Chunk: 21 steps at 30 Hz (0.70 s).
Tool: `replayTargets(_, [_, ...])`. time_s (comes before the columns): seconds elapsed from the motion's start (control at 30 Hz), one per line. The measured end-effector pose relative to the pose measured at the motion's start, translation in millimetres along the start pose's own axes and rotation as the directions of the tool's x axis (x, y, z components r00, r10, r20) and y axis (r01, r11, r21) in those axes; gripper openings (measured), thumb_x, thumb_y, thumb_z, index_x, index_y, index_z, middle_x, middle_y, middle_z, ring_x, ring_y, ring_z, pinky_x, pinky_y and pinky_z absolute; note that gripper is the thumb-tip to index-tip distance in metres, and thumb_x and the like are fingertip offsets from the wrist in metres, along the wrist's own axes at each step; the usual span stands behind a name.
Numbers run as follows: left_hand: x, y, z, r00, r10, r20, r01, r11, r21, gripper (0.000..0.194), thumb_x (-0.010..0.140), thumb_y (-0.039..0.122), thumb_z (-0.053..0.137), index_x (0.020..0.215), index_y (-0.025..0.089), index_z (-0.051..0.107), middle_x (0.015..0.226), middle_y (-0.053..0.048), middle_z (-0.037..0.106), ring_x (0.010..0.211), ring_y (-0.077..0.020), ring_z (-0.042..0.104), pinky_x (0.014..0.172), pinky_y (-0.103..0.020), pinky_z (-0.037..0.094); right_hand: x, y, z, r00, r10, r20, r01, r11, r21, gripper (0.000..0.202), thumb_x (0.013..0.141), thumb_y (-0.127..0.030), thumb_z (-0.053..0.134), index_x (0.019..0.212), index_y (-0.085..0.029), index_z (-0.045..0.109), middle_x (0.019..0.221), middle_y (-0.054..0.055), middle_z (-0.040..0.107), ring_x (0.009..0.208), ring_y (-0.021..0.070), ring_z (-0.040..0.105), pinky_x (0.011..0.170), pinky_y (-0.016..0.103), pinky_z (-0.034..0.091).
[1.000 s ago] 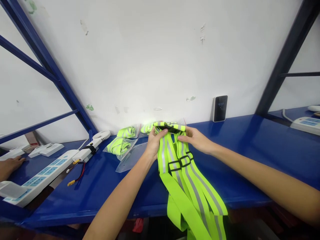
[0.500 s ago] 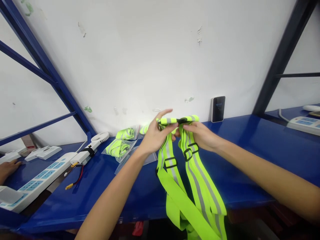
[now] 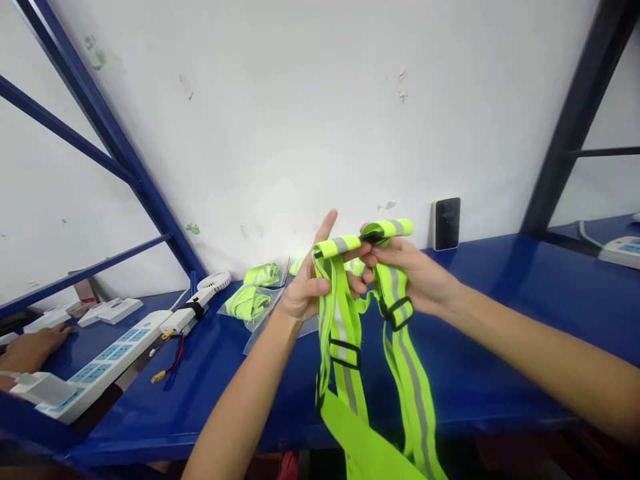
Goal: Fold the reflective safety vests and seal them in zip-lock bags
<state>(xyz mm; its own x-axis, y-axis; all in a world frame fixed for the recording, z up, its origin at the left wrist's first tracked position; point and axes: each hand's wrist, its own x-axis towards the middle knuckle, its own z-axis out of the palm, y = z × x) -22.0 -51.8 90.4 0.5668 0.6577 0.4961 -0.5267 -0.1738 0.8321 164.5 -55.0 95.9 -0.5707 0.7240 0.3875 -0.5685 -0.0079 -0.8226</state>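
Note:
A neon-yellow reflective harness [image 3: 345,327] with grey stripes hangs from both hands over the front of the blue table. My left hand [image 3: 307,287] is closed around its left straps, the index finger pointing up. With fingers pinched, my right hand [image 3: 405,267] grips the right straps close to a black buckle [image 3: 373,236] at the top, between the hands. Black slide adjusters [image 3: 345,353] sit on the straps below each hand. The loose lower straps run out of view at the bottom.
Clear bags [image 3: 247,303] of folded yellow straps lie behind my left hand. Further left are a white fan [image 3: 215,280], a wired battery pack [image 3: 183,317] and a power strip [image 3: 113,360]. Another person's hand [image 3: 37,347] rests at far left. A black-screened device [image 3: 447,224] leans on the wall.
The right-hand straps have risen and turned, and the two strap groups hang further apart. My left thumb has shifted down off the top strap. The camera view has swung slightly left.

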Motion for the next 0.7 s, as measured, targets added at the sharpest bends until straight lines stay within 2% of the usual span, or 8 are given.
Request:
replayTargets(0.03, [1.8,-7.3,-5.5,0.999,-0.001,-0.051,0.0,1.0,-0.018,0.1,0.066,0.036,0.085,0.148,0.039,0.028,0.108,-0.004,0.072,0.066,-0.0162,0.069,0.066,-0.03,0.056,0.9,6.1,-6.3,1.0,0.005,-0.003,-0.005,1.0,0.026,0.009,0.088,-0.022,0.065,0.096,-0.019,0.063,0.069,-0.002,0.064,0.065,0.0151,0.068,0.068,0.032,0.058])
replayTargets(0.13, [6.3,-20.7,-15.9,0.983,-0.021,-0.181,0.013,0.999,-0.044,0.087,0.072,0.032,0.08,0.146,0.033,0.034,0.078,0.002,0.069,0.062,-0.0154,0.067,0.061,-0.029,0.056,-1.8,19.2,-22.4,0.996,0.072,0.05,-0.074,0.997,0.035,0.052,0.085,-0.018,0.067,0.132,-0.028,0.048,0.081,-0.002,0.065,0.07,0.0156,0.068,0.07,0.033,0.057])
replayTargets(0.23, [5.9,-24.0,-21.5,0.968,-0.08,-0.239,0.072,0.996,-0.042,0.077,0.073,0.03,0.079,0.14,0.026,0.042,0.072,0.004,0.063,0.066,-0.0171,0.069,0.063,-0.029,0.058,-4.6,25.8,-35.6,0.985,0.159,0.066,-0.157,0.987,-0.043,0.079,0.084,-0.018,0.067,0.149,-0.032,0.025,0.086,-0.001,0.066,0.074,0.0182,0.069,0.072,0.036,0.056])
replayTargets(0.3, [3.1,-24.0,-24.0,0.964,-0.104,-0.243,0.101,0.995,-0.026,0.068,0.075,0.028,0.078,0.135,0.026,0.046,0.079,0.002,0.065,0.062,-0.0159,0.069,0.06,-0.029,0.058,-3.6,29.5,-43.3,0.988,0.157,-0.009,-0.157,0.981,-0.115,0.077,0.084,-0.018,0.067,0.148,-0.03,0.026,0.087,0.0,0.068,0.075,0.0181,0.068,0.07,0.033,0.054])
replayTargets(0.4, [-1.3,-24.5,-26.1,0.965,-0.076,-0.252,0.08,0.997,0.005,0.05,0.076,0.022,0.075,0.121,0.025,0.052,0.089,0.0,0.068,0.052,-0.011,0.063,0.053,-0.026,0.054,-0.5,34.8,-52.9,0.982,0.146,-0.123,-0.17,0.962,-0.213,0.049,0.083,-0.023,0.068,0.13,-0.021,0.052,0.086,0.003,0.069,0.072,0.0172,0.066,0.065,0.029,0.051])
replayTargets(0.47, [-2.6,-25.5,-26.3,0.959,-0.043,-0.28,0.047,0.999,0.009,0.038,0.076,0.023,0.076,0.108,0.022,0.055,0.09,-0.001,0.068,0.049,-0.0083,0.058,0.05,-0.024,0.05,0.4,36.0,-57.3,0.976,0.164,-0.141,-0.193,0.955,-0.225,0.036,0.082,-0.024,0.068,0.117,-0.017,0.061,0.09,0.005,0.07,0.073,0.0179,0.065,0.065,0.03,0.051])
replayTargets(0.63, [-1.0,-25.8,-22.9,0.928,0.03,-0.371,-0.045,0.998,-0.032,0.034,0.073,0.028,0.078,0.097,0.023,0.054,0.079,0.002,0.066,0.044,-0.0059,0.051,0.047,-0.021,0.045,-2.3,32.9,-60.2,0.979,0.168,-0.116,-0.177,0.981,-0.076,0.04,0.087,-0.031,0.056,0.125,-0.02,0.06,0.112,0.008,0.069,0.092,0.0239,0.066,0.08,0.038,0.053])
replayTargets(0.7, [-0.5,-23.7,-21.6,0.921,0.063,-0.385,-0.089,0.995,-0.049,0.034,0.073,0.027,0.079,0.096,0.025,0.054,0.078,0.003,0.065,0.043,-0.0055,0.049,0.046,-0.02,0.043,-3.7,34.8,-59.6,0.968,0.215,-0.13,-0.226,0.972,-0.07,0.043,0.085,-0.031,0.059,0.127,-0.022,0.057,0.115,0.008,0.068,0.097,0.0245,0.066,0.081,0.038,0.054])
